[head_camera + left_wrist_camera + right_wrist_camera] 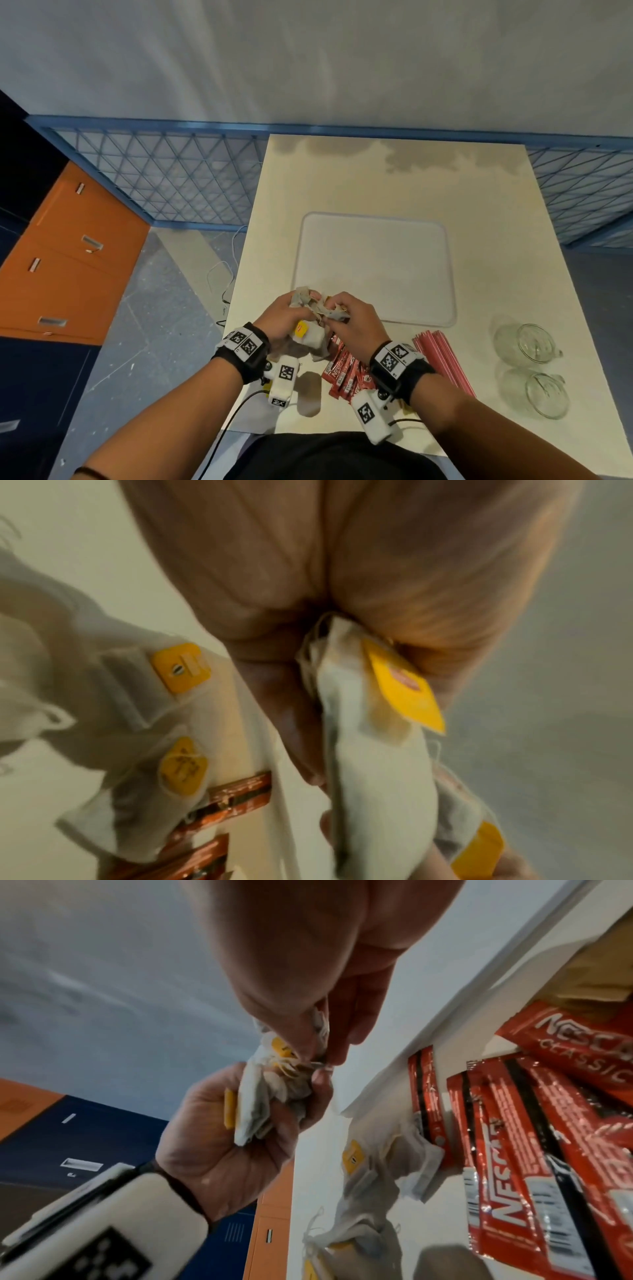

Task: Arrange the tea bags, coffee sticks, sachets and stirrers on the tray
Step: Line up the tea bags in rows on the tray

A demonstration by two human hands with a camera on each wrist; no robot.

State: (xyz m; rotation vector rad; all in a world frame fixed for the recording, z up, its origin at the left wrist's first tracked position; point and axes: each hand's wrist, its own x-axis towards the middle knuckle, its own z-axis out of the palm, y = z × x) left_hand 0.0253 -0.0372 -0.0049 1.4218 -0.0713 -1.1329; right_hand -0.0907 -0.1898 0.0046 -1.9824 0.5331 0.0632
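Note:
My left hand point(286, 317) grips a bunch of white tea bags point(306, 301) with yellow tags above the table's near edge; the bunch shows close up in the left wrist view as tea bags point(373, 767). My right hand point(346, 317) pinches the tea bags point(274, 1080) at their top, right against the left hand point(219, 1137). More tea bags point(310, 337) lie on the table below the hands. Red coffee sticks point(346, 373) lie in a pile under my right wrist. Pink stirrers point(443, 363) lie to the right. The white tray point(375, 270) sits bare just beyond the hands.
Two clear glass cups point(531, 342) stand at the table's right side. The cream table point(394, 178) ends at a blue mesh fence point(164, 178). Orange drawers point(68, 260) stand at the left on the floor. Cables run down from my wrist cameras.

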